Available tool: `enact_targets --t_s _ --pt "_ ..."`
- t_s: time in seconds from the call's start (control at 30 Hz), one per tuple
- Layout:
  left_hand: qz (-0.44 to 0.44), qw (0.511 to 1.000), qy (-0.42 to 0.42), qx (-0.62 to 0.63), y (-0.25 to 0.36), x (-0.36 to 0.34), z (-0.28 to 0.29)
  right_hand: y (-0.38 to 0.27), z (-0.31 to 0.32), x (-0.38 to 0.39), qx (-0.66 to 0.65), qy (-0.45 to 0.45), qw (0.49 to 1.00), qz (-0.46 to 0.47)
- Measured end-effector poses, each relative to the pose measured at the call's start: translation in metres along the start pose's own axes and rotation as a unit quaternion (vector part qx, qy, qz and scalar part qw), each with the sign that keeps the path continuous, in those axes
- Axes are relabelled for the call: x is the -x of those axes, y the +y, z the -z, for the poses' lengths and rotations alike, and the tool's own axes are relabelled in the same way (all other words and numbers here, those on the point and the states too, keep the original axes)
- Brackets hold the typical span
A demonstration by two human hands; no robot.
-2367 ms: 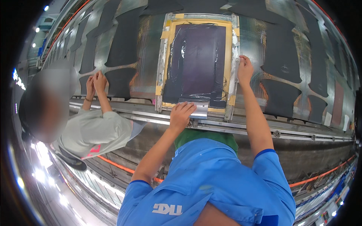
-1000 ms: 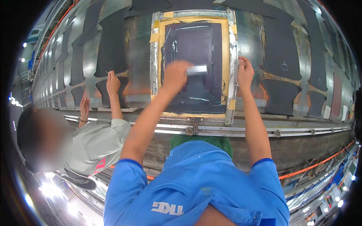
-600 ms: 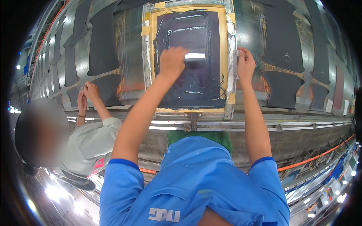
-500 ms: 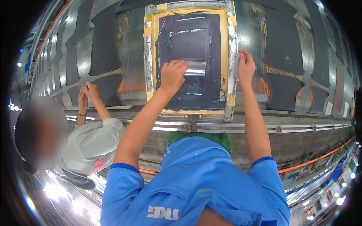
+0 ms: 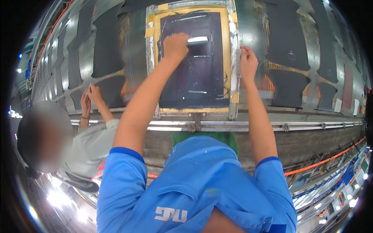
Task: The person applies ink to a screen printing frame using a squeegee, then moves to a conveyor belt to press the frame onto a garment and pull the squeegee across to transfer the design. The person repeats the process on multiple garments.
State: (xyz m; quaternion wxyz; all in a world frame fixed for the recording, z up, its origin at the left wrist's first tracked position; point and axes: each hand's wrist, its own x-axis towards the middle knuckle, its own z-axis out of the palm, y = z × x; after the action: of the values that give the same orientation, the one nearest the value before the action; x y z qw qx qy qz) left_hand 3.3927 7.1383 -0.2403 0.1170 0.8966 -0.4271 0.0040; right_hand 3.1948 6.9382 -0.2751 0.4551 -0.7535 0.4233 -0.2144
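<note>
My left hand [image 5: 175, 48] grips a metal squeegee blade [image 5: 198, 40] on the upper part of a dark, ink-streaked screen [image 5: 190, 77]; motion blurs it slightly. The screen has a yellow border [image 5: 226, 54] inside a taped, paint-smeared metal frame [image 5: 235, 106]. My right hand [image 5: 248, 61] is closed on the frame's right side, thumb and fingers pinched at a small metal fitting there. The frame lies on a long metal table [image 5: 251, 39] among dark cut pieces [image 5: 291, 93] laid out flat on either side.
A co-worker in a grey top [image 5: 85, 151] is at my left, both hands [image 5: 93, 93] together over the table near a dark piece. A metal rail with knobs [image 5: 252, 126] runs along the table's near edge. An orange tube [image 5: 311, 165] runs below at the right.
My left hand and the squeegee have swept from the screen's near edge upward, with a dip back half a second ago. My right hand stays at the frame. The co-worker's hands have shifted.
</note>
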Motion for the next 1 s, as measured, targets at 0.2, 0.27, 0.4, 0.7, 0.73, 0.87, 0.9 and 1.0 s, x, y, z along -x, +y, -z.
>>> enact_targets --t_s 0.2,0.27,0.4,0.7,0.73,0.87,0.9,1.0 --pt "-0.022 0.998 0.042 0.028 0.062 0.178 0.004 0.003 -0.003 -0.005 -0.028 -0.005 0.999 -0.016" --pt "-0.017 0.997 0.055 0.044 0.079 0.211 0.008 0.000 -0.001 -0.004 -0.031 -0.017 0.999 -0.025" --pt "-0.001 0.995 0.051 0.085 0.067 0.188 0.009 0.008 -0.001 -0.005 -0.020 -0.005 1.000 0.000" --pt "0.061 0.997 -0.026 -0.036 -0.026 -0.042 0.006 -0.008 0.000 0.004 -0.008 -0.021 0.999 -0.024" --pt "0.055 0.996 -0.027 -0.058 -0.025 -0.040 0.000 -0.008 0.000 0.004 -0.005 -0.023 0.999 -0.023" --pt "0.009 0.999 0.012 -0.037 0.010 0.034 -0.003 0.000 0.000 0.002 -0.022 -0.006 0.999 -0.028" --pt "0.004 0.999 0.029 -0.029 0.015 0.059 -0.007 0.000 0.001 0.001 -0.025 -0.003 0.999 -0.031" --pt "-0.005 0.998 0.052 0.027 0.021 0.089 -0.002 -0.003 0.000 -0.003 -0.022 0.000 0.999 -0.039"
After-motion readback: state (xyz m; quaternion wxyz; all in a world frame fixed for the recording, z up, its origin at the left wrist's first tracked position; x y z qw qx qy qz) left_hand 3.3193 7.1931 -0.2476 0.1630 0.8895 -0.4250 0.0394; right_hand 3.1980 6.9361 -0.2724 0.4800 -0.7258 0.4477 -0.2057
